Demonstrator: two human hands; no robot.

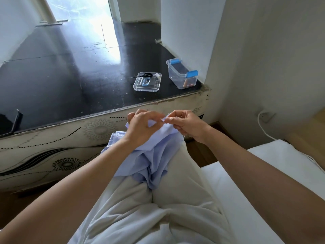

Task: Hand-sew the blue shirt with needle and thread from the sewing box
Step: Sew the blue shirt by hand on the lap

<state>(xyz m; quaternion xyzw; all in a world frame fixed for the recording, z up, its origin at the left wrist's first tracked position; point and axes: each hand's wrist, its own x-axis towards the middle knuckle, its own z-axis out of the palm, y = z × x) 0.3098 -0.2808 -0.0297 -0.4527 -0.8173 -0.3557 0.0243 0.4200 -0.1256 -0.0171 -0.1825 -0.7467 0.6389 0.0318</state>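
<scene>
Dark, scuffed boards top a low platform (70,71) whose front edge runs just beyond the blue shirt (153,161), with a long stretch of bare floor reaching toward a bright doorway. At the shirt's raised fold the left hand (140,125) is curled round the cloth, gripping it from the left. The right hand (186,124) meets it from the other side, thumb and forefinger pinching the fold's tip. Whether a needle sits between those fingertips is too small to tell. Below the hands the rest of the shirt hangs bunched over the person's pale trousers (175,199).

Beyond the shirt, well apart from both hands, the clear sewing box (182,73) with blue clasps stands on the platform against a white wall corner. Its lid (147,85) lies beside it, carrying black scissors (146,74) and a white spool (158,75). Far left of the shirt a phone (16,120) leans near the platform's edge. Right of the shirt lie a white mattress (281,164) and a white cable (262,127).
</scene>
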